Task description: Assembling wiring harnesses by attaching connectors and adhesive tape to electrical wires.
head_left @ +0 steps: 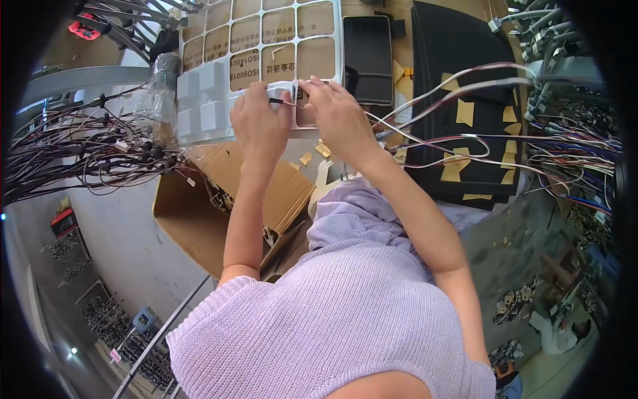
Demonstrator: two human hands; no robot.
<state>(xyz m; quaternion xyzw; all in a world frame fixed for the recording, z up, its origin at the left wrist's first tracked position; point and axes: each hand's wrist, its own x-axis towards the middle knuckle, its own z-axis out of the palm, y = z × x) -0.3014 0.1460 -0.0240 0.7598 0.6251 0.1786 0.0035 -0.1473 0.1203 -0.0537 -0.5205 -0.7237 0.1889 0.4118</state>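
Note:
My left hand [260,125] is closed in a pinch at the near edge of a white grid frame [339,50]. A thin cable [276,100] with a black sleeved end shows at its fingertips. Just right of it, my right hand [340,123] is closed over the same cable, fingers bent above the frame's corner. The cable's path under the right palm is hidden. White and brown wires [425,100] run rightward from beside that hand. Raised white square blocks [212,112] fill the frame's left part; printed brown cardboard [279,60] shows through its other openings.
A dark phone-like slab [367,56] lies right of the frame. Beyond it are black foam sheets [465,40] with tan tape pieces [464,112]. Cable bundles hang at left [86,143] and right [578,146]. An open cardboard box [193,219] stands below the table edge.

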